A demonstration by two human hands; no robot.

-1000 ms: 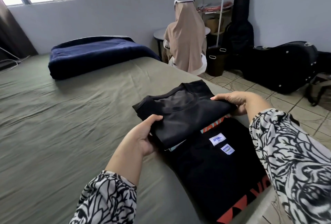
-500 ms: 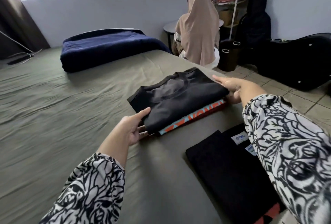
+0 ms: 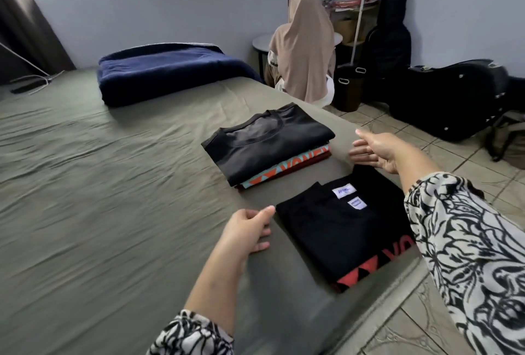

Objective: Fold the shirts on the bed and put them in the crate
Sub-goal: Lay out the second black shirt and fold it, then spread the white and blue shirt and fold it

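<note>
2 empty hands, left point(image 3: 246, 228) and right point(image 3: 377, 151), fingers released; 3 stacked shirts point(image 3: 267, 143).

Both arms w/ long sleeves, white fabric w/ black swirling leaf-like print. Left sleeve point(image 3: 193, 334) ends approx mid-forearm; right sleeve point(image 3: 468, 255) looser, wider. Left hand point(image 3: 247, 229), right hand point(image 3: 375, 150) bare.

Head view (wide-angle), looking forward-down, close over bed point(image 3: 113, 184).

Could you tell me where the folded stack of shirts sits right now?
The folded stack of shirts lies on the bed near its right edge, just beyond the black shirt.
</note>
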